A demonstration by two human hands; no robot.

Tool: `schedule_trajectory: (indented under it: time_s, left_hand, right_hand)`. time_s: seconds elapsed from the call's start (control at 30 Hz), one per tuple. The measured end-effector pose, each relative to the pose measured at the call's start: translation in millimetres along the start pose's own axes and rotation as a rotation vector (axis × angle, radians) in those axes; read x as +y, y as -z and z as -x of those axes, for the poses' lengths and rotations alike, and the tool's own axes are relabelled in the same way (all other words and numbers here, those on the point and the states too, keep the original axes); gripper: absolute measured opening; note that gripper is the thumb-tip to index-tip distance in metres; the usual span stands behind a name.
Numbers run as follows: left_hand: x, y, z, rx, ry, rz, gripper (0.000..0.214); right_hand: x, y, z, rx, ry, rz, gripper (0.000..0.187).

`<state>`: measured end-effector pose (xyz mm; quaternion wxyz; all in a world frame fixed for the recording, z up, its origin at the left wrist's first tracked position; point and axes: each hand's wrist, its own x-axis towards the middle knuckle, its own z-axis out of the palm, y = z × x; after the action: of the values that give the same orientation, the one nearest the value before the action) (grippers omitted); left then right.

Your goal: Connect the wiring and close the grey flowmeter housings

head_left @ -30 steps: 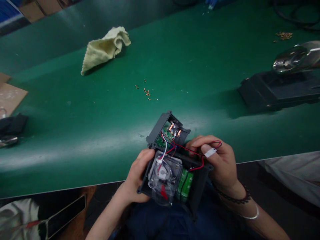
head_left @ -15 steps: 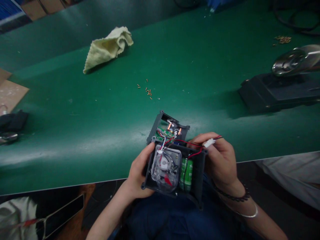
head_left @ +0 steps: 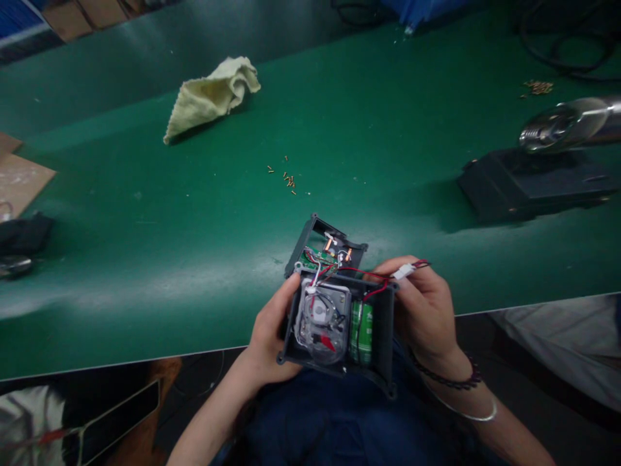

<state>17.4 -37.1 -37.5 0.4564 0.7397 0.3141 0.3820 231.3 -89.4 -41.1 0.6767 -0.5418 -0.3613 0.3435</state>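
My left hand [head_left: 272, 323] is closed on the left wall of an open dark grey plastic housing [head_left: 383, 336], its thumb at the upper corner. Inside the housing sit a clear-cased mechanism [head_left: 323, 323] with a red part and a green battery pack [head_left: 361, 333]. Thin wires lead to a second grey shell [head_left: 298, 249], just beyond the first, which holds a green circuit board [head_left: 315, 257]. At the housing's right side my right hand [head_left: 427, 304] is closed, its fingertips partly hidden behind the wall. A white wire connector [head_left: 403, 271] with red and black leads lies against its fingers.
Several small brass-coloured screws [head_left: 290, 180] lie ahead on the green bench [head_left: 204, 213], with more screws [head_left: 538, 87] at far right. A yellowish cloth [head_left: 211, 97] lies behind. A black base with a metal cylinder [head_left: 533, 184] stands right; cardboard [head_left: 22, 175] lies left.
The view has shifted slightly, so the bench items at right appear a little further left. Both hands keep their hold, and the housing has barely moved, its lower edge slightly higher.
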Motion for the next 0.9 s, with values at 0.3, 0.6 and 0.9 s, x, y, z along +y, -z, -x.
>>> schedule_trajectory:
  time_s: [0.3, 0.6, 0.9]
  left_hand:
    - [-1.6, -7.3, -4.0, -0.021, 0.07, 0.211, 0.094]
    - [6.3, 3.7, -21.9, 0.184, 0.409, 0.844, 0.04]
    - [5.8, 1.2, -20.2, 0.255, 0.469, 0.852, 0.046]
  right_hand:
    - [-3.5, -2.9, -0.2, -0.079, 0.001, -0.076, 0.017]
    - [-0.7, -5.8, 0.0, -0.23, 0.06, -0.173, 0.022]
    - [-0.8, -5.7, 0.4, -0.23, 0.058, -0.154, 0.022]
